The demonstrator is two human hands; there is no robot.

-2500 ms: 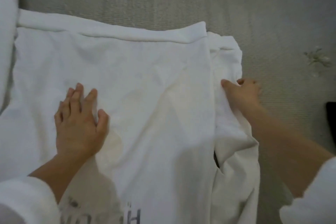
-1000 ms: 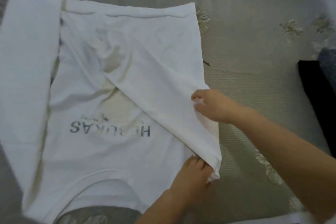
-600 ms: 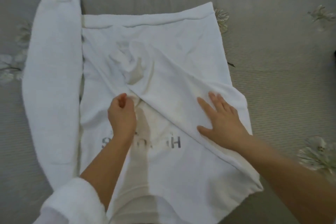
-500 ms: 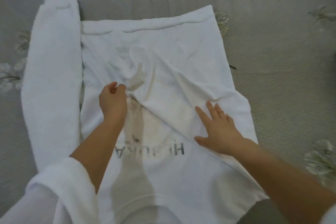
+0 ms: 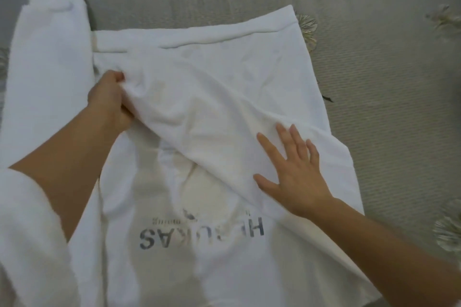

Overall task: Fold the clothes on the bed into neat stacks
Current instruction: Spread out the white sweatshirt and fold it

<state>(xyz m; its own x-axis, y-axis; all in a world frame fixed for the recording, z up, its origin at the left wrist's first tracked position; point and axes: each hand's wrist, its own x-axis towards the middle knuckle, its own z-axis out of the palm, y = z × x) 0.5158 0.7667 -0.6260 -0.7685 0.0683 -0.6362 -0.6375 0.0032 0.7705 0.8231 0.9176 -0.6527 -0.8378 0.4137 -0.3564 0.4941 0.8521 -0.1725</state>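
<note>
A white sweatshirt (image 5: 224, 62) with dark upside-down lettering lies spread on the bed, hem at the far side. Its right sleeve (image 5: 212, 117) is folded diagonally across the body. My left hand (image 5: 109, 99) grips the cuff end of that sleeve near the shirt's left edge. Fingers spread, my right hand (image 5: 291, 172) presses flat on the sleeve's lower part. The left sleeve (image 5: 47, 70) lies straight along the left side, cuff at the far end.
The grey bedspread (image 5: 386, 107) with pale flower prints surrounds the shirt. Bare bedspread lies to the right and beyond the hem. My white sleeve (image 5: 27, 239) fills the lower left corner.
My left hand has pulled the folded sleeve's end up and to the left, flattening the bunched cloth. My right hand stays pressed on the sleeve.
</note>
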